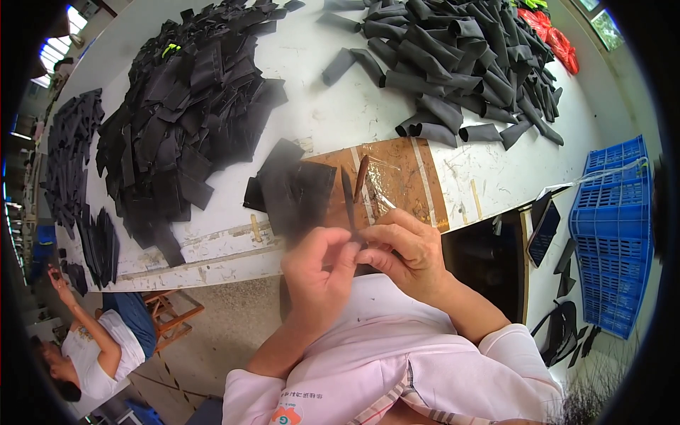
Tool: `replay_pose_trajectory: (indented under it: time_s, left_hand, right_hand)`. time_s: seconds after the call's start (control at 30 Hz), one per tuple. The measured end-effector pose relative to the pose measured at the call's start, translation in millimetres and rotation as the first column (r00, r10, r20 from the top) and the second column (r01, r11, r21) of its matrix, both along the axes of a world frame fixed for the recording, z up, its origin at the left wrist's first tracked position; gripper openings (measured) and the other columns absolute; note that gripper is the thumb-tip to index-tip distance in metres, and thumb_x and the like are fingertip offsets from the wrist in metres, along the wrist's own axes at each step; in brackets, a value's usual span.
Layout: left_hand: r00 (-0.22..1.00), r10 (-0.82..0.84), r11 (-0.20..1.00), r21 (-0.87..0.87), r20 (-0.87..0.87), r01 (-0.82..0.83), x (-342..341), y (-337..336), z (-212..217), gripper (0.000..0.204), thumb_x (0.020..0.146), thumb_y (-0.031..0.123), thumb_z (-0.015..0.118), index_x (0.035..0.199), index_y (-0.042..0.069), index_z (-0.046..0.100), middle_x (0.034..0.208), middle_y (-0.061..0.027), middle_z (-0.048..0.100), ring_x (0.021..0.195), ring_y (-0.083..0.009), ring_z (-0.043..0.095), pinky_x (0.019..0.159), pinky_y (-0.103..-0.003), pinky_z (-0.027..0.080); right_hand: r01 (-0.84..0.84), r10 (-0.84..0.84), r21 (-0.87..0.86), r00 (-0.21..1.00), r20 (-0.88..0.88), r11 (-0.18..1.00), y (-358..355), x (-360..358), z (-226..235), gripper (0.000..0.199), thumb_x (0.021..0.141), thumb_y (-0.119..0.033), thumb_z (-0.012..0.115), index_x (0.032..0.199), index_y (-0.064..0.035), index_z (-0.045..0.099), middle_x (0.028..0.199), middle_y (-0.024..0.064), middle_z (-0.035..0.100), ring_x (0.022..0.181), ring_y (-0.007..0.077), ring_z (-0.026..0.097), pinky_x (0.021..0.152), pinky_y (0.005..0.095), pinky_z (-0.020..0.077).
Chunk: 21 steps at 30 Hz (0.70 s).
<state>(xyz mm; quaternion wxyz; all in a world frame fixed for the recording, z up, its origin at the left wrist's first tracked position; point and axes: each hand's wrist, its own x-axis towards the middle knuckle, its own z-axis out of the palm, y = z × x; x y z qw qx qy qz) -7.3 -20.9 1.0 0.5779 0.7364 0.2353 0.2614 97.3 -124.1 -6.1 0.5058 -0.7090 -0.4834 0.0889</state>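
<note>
At the table's front edge, my left hand [322,273] and my right hand [404,251] meet with thumbs and fingers pinched together. Between their fingertips is a narrow dark fabric piece [348,190], seen nearly edge-on. A thin brown, stick-like thing [362,173] points up just beyond my right fingers; whether it is held or lies there I cannot tell. Beneath the fingertips lies a brown board [418,177] with a shiny clear covering. Several flat black fabric pieces [290,188] overlap its left side, close beyond my left hand.
A large heap of flat black pieces [191,106] covers the table's left part. Rolled black tubes [439,64] are piled far right, beside a red plastic bag [549,35]. A blue crate [610,234] stands right, near a phone-like dark slab [544,232]. Another person [106,340] sits lower left.
</note>
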Motion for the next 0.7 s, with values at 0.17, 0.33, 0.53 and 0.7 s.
replay_pose_trajectory:
  time_s: [0.17,0.33,0.53,0.7]
  left_hand:
    - [0.997,0.077,0.982,0.175,-0.007,-0.074,1.1,0.6,-12.6,0.009,0.075,-0.003,0.060,0.083,-0.001,0.058,0.069,-0.0042,0.059,0.056,-0.0068,0.054,0.051,-0.020,0.044]
    - [0.973,0.219,0.907,0.350,0.079,-0.233,10.4,-2.9,-19.9,0.015,0.070,-0.006,0.060,0.083,0.000,0.059,0.070,-0.0081,0.062,0.056,-0.0106,0.059,0.050,-0.022,0.046]
    - [0.986,-0.030,0.726,-0.674,0.162,0.133,9.8,11.8,-17.7,0.018,0.077,-0.002,0.056,0.094,-0.001,0.053,0.079,-0.0052,0.060,0.065,-0.0043,0.055,0.052,-0.016,0.044]
    - [0.890,-0.128,0.385,-0.805,0.438,0.452,4.9,18.6,-10.0,0.027,0.071,-0.003,0.053,0.098,-0.002,0.049,0.081,-0.0049,0.056,0.067,-0.0030,0.051,0.049,-0.014,0.038]
  right_hand:
    - [0.042,-0.048,0.028,0.973,0.228,0.999,8.6,-3.6,-3.1,0.022,0.063,-0.001,0.067,0.082,-0.0013,0.057,0.074,0.0080,0.053,0.060,0.0234,0.052,0.049,0.0313,0.0429]
    - [0.064,-0.062,0.003,0.939,0.338,0.998,15.6,-6.3,-11.1,0.019,0.063,0.003,0.063,0.080,-0.0012,0.055,0.074,0.0095,0.051,0.062,0.0249,0.051,0.050,0.0328,0.0427]
    - [0.208,-0.189,-0.044,0.944,0.272,0.977,12.0,-3.9,-15.3,0.019,0.063,0.006,0.059,0.081,-0.0008,0.056,0.072,0.0111,0.050,0.059,0.0225,0.051,0.050,0.0301,0.0414]
    - [0.095,-0.072,0.068,0.957,-0.280,0.993,7.6,-1.0,-8.2,0.006,0.068,0.003,0.059,0.073,0.0011,0.056,0.068,0.0039,0.048,0.057,0.0100,0.046,0.050,0.0206,0.0351]
